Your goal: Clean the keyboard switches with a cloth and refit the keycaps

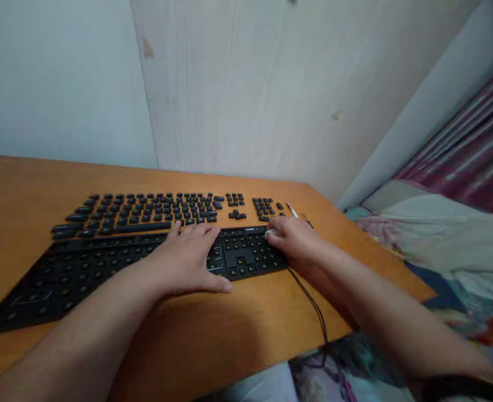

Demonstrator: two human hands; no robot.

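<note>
A black keyboard (229, 245) with its keycaps off lies upside up along the desk, bare switch posts showing. My left hand (187, 258) is spread flat across its middle, fingertips at the far edge and thumb stretched out past the near edge. At the keyboard's right end, my right hand (291, 237) is closed on a small white wad (268, 234), perhaps tissue or cloth, pressed against the board. Most of the wad is hidden by the fingers. Behind the keyboard, the black keycaps (158, 209) lie in rows matching a keyboard layout, with a long space bar (143, 227) in front.
The orange-brown wooden desk (213, 329) meets a pale wall panel (246, 100). A thin white tool (292, 210) lies beyond my right hand. A black cable (313, 304) runs over the desk's front edge. Rumpled bedding (430, 229) is at the right.
</note>
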